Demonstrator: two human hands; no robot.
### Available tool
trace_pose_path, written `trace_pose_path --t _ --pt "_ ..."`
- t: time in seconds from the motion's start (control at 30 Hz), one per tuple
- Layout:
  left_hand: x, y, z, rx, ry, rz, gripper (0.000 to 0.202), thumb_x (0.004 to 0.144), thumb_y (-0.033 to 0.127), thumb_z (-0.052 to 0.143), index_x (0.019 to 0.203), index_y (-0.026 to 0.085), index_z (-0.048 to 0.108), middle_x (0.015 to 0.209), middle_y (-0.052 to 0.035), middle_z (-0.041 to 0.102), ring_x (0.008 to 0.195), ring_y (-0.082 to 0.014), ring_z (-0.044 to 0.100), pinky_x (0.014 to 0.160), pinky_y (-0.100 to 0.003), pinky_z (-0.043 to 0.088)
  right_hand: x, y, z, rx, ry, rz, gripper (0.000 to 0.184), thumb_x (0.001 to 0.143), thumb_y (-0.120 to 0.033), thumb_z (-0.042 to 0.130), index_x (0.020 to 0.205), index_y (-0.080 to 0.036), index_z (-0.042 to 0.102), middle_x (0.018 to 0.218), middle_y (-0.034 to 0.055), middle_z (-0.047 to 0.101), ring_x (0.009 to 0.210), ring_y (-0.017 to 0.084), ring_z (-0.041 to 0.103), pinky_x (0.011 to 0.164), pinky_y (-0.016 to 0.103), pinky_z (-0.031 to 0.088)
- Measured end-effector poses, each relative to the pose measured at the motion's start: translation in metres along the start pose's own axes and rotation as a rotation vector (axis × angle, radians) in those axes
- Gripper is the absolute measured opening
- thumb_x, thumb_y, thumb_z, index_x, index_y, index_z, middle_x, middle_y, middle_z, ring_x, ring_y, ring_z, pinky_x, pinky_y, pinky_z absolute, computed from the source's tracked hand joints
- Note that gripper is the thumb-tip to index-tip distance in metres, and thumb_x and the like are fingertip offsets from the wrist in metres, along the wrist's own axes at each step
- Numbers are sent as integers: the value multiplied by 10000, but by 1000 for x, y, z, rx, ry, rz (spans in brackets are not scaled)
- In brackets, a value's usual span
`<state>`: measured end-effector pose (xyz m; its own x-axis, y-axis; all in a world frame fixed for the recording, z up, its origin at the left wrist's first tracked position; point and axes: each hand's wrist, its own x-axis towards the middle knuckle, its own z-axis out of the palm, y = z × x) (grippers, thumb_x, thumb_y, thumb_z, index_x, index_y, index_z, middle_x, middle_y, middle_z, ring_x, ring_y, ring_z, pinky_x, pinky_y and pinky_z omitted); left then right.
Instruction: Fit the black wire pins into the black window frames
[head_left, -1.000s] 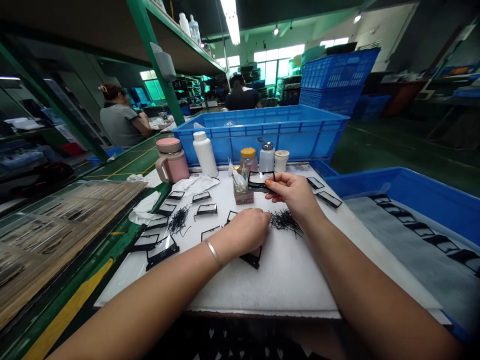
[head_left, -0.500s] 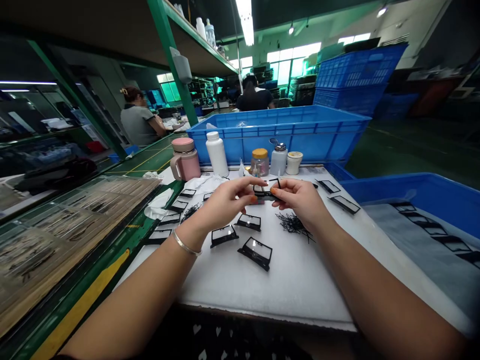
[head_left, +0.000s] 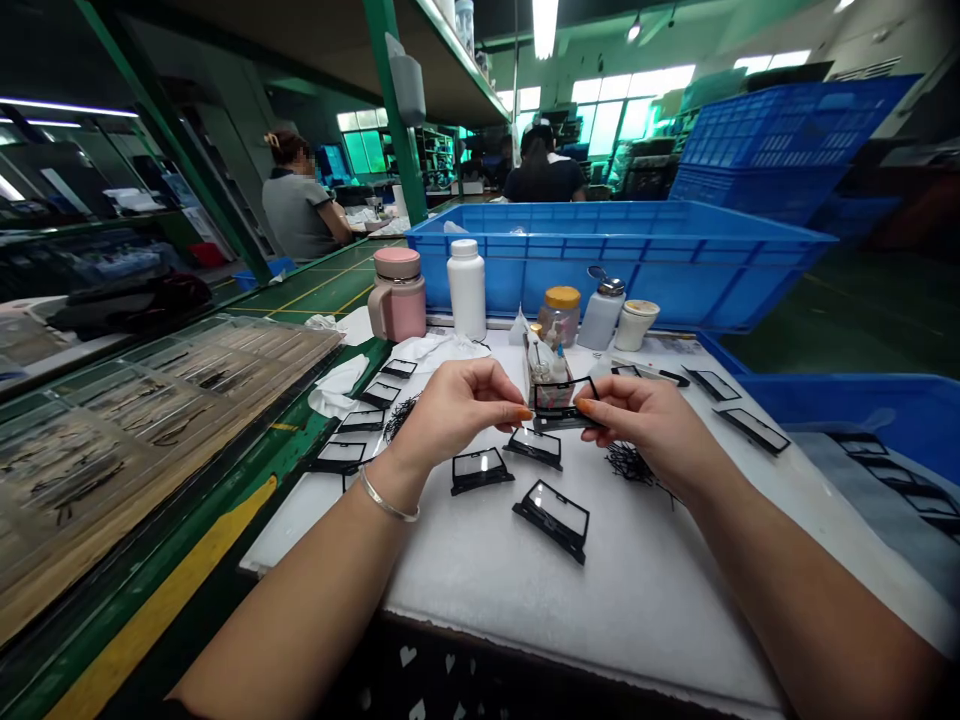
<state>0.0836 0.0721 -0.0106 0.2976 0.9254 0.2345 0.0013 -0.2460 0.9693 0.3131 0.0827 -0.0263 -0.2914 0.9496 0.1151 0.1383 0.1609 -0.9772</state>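
My right hand [head_left: 645,415] pinches a small black frame with a clear window [head_left: 564,400] by its right end, holding it tilted above the white work surface [head_left: 465,560]. Close to the frame's left corner, my left hand [head_left: 469,405] has its thumb and forefinger pressed together; whatever is between the tips is too small to make out. Several similar framed pieces lie below the hands, among them one black frame [head_left: 553,515] at the front and another [head_left: 481,468] to its left. Thin black strips [head_left: 630,462] are heaped under my right hand, and a second pile of strips [head_left: 399,415] is partly behind my left.
Along the back stand a pink mug [head_left: 399,300], a white bottle [head_left: 467,290], a yellow-lidded jar [head_left: 561,315], a pump bottle [head_left: 602,315] and a large blue crate [head_left: 622,265]. A divided clear tray [head_left: 150,410] is at left. A blue bin [head_left: 885,400] holds more frames at right.
The view has shifted, so the table contents sit farther right. My left fingers have drawn back from over the frame to its left corner and closed together. My right hand keeps the frame.
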Motion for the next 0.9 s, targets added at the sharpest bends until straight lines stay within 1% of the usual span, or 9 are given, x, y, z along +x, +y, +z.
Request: trace_pose_path --t 0.07,0.13,0.23,0.4,0.53,0.6,0.73,0.8,0.9 --pt "-1 1 3 36 -29 -11 138 679 124 758 691 92 624 662 -40 666 576 -106 616 541 -197 514 0 0 2 8 -10 -2 307 786 -418 786 865 -138 691 797 62 658 632 163 638 525 199 473" --pt "-2 1 5 90 -50 -17 80 697 101 723 763 95 677 670 -38 674 600 -111 624 560 -202 520 0 1 2 9 -2 -5 318 777 -426 797 872 -139 698 805 68 661 638 172 644 522 203 477" --pt "-3 -1 5 181 -30 5 142 750 115 673 880 108 730 711 -47 697 626 -118 641 599 -219 541 0 3 0 -3 28 -9 303 775 -422 804 872 -151 709 788 56 650 632 171 646 507 195 476" --pt "-5 0 4 368 45 93 93 791 140 647 819 123 734 664 -25 684 579 -106 626 576 -209 530 -1 4 -1 14 62 2 302 761 -406 820 892 -154 717 845 70 669 638 178 662 515 195 498" --pt "-6 4 7 396 79 162 80 819 135 630 789 118 702 645 -3 653 564 -91 594 561 -199 502 0 4 2 20 73 10 314 750 -409 826 892 -149 723 876 85 679 657 191 675 506 192 500" --pt "-6 4 10 424 97 208 73 832 142 635 791 122 692 666 -1 646 596 -91 584 580 -201 485 0 3 3 33 66 15 323 742 -416 828 891 -148 728 893 91 684 671 200 680 493 188 499" --pt "-5 -1 17 522 101 349 52 847 162 655 809 150 688 793 -16 647 755 -119 581 663 -221 459 -1 1 8 79 24 34 313 747 -414 814 892 -146 740 921 99 695 706 210 693 500 182 516" --pt "-5 -5 20 556 102 370 64 866 174 640 815 161 678 827 -21 631 814 -137 569 681 -232 450 -3 -1 11 107 2 49 283 757 -390 798 888 -145 743 918 98 699 717 208 698 508 172 522" --pt "-5 -9 25 640 127 364 74 884 185 623 822 178 663 829 -12 613 840 -150 538 719 -255 431 -6 -5 16 147 -24 75 253 765 -355 773 901 -144 745 916 96 703 737 210 704 526 168 534"
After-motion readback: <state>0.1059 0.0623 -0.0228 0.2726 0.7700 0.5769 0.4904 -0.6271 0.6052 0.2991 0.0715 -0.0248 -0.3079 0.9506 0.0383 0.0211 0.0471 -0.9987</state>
